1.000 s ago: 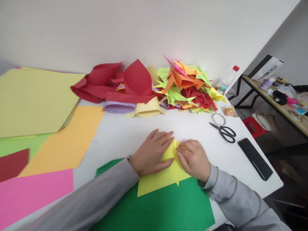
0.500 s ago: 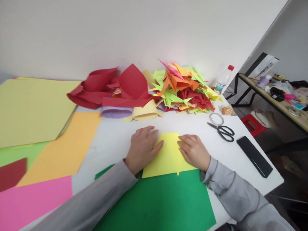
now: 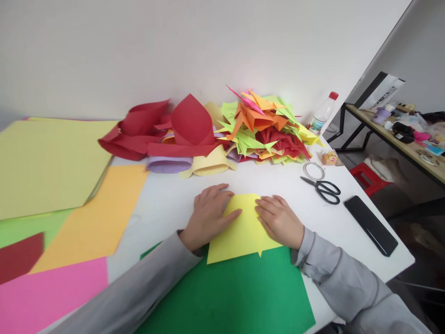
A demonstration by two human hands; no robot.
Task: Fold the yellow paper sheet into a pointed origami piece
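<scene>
A folded yellow paper [image 3: 243, 232] lies on the white table [image 3: 278, 181], partly over a green sheet [image 3: 236, 297]. My left hand [image 3: 208, 218] rests flat on the paper's left edge, fingers stretched out. Flat on the paper's right edge sits my right hand [image 3: 280, 220], fingers together and pointing left. Neither hand grips anything; both press the paper down.
A heap of folded paper shapes [image 3: 264, 127] and red curled sheets [image 3: 167, 127] lies at the back. Scissors [image 3: 323, 189], a tape ring [image 3: 314, 170], a black phone [image 3: 370, 225] and a bottle [image 3: 321, 113] sit right. Large yellow [image 3: 48, 162], orange [image 3: 97, 213] and pink [image 3: 52, 292] sheets lie left.
A second ago both hands met over the paper's top, pressing a fold. They have since slid apart to its left and right edges, and the paper lies flat.
</scene>
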